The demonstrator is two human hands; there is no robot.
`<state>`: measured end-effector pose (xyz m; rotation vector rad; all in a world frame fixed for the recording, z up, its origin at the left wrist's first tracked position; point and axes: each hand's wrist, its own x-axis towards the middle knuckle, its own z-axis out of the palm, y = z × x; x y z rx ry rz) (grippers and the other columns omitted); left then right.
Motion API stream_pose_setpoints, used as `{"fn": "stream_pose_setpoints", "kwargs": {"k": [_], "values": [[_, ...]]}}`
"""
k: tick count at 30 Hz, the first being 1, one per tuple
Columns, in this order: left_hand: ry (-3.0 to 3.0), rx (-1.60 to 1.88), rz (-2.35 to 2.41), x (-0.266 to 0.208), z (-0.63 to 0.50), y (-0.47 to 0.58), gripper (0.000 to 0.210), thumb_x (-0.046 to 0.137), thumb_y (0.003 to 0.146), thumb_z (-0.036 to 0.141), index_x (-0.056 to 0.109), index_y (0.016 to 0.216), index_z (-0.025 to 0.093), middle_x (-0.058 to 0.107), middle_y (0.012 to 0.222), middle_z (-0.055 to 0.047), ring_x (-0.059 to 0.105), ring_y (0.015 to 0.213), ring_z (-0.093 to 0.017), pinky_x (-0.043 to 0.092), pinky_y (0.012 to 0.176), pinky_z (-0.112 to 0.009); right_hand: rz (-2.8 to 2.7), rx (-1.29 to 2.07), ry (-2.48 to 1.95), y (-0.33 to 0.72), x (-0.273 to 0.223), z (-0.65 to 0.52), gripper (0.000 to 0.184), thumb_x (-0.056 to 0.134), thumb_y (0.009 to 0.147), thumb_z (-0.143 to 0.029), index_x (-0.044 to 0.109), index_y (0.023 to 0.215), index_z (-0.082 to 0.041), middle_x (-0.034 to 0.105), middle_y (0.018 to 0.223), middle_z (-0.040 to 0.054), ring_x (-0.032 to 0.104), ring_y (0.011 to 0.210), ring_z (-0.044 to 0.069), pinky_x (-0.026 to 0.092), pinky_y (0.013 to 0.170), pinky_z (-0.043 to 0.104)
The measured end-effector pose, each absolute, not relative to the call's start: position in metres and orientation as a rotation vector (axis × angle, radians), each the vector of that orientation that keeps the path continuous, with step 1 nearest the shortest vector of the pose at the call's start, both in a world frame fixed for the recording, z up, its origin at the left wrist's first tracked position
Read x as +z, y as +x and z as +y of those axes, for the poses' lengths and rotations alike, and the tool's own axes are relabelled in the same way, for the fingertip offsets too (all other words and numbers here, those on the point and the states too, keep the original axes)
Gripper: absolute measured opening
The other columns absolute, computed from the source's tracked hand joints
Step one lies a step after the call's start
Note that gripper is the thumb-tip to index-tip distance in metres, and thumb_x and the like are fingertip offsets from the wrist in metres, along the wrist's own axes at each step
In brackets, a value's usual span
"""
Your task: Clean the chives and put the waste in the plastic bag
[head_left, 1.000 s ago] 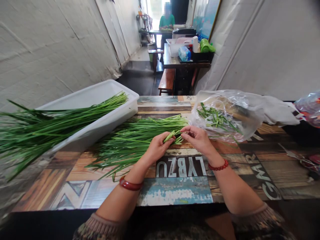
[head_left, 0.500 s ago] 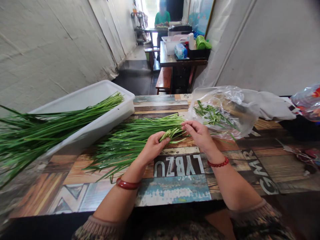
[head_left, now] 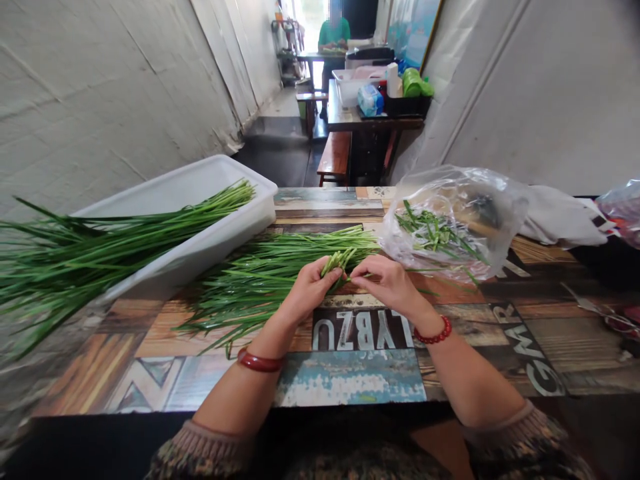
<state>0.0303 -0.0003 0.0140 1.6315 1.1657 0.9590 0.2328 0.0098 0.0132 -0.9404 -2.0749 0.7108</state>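
Note:
Long garlic chives (head_left: pixel 265 267) lie spread across the patterned wooden table (head_left: pixel 350 383). My left hand (head_left: pixel 316 283) is closed round the pale stem ends of a small bunch (head_left: pixel 340 260), held just above the pile. Close beside it, my right hand (head_left: pixel 383 280) pinches at a thin chive stalk, its fingertips almost touching the left thumb. One thin green strand sticks out to the right past the right hand, toward a clear plastic bag (head_left: pixel 500 247). Loose chive scraps (head_left: pixel 430 227) lie in that bag.
At the left, a white plastic tub (head_left: pixel 200 172) holds more chives (head_left: pixel 150 233) that hang over its edge. A white cloth or bag (head_left: pixel 560 213) lies at the right. Beyond stand another table (head_left: pixel 345 120), a bench (head_left: pixel 335 157) and a person in green (head_left: pixel 334 32).
My right hand has come down and closer to the left hand, its fingers now pinching at the stems. The left hand keeps its bunch. The view has shifted slightly.

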Motion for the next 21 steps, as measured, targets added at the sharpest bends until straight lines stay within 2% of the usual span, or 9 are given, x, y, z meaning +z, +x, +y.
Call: {"fn": "stream_pose_setpoints", "kwargs": {"k": [8, 15, 21], "values": [[1.662, 0.997, 1.205, 0.016, 0.0, 0.03, 0.031, 0.053, 0.089, 0.041, 0.07, 0.097, 0.016, 0.069, 0.096, -0.006, 0.059, 0.09, -0.019, 0.045, 0.083, -0.029, -1.707, 0.917, -1.185, 0.234, 0.002, 0.017, 0.023, 0.063, 0.083, -0.04, 0.067, 0.076, -0.018, 0.063, 0.067, -0.0002, 0.051, 0.057, 0.012, 0.04, 0.054, 0.025], [1.773, 0.911, 1.194, 0.013, -0.003, 0.034, 0.023, 0.054, 0.089, 0.037, 0.061, 0.082, 0.016, 0.06, 0.074, 0.001, 0.051, 0.071, -0.013, 0.041, 0.068, -0.024, -1.634, 1.045, -1.134, 0.229, 0.0, 0.015, 0.022, 0.065, 0.081, -0.04, 0.069, 0.08, -0.018, 0.067, 0.073, 0.0013, 0.057, 0.066, 0.014, 0.044, 0.063, 0.027], [1.745, 0.964, 1.199, 0.01, 0.0, 0.032, 0.028, 0.051, 0.091, 0.04, 0.062, 0.082, 0.016, 0.063, 0.078, -0.002, 0.054, 0.074, -0.014, 0.044, 0.071, -0.026, -1.499, 1.259, -0.986, 0.226, 0.003, 0.013, 0.029, 0.071, 0.076, -0.034, 0.065, 0.1, -0.018, 0.065, 0.074, -0.0009, 0.059, 0.066, 0.012, 0.047, 0.063, 0.025]]}}
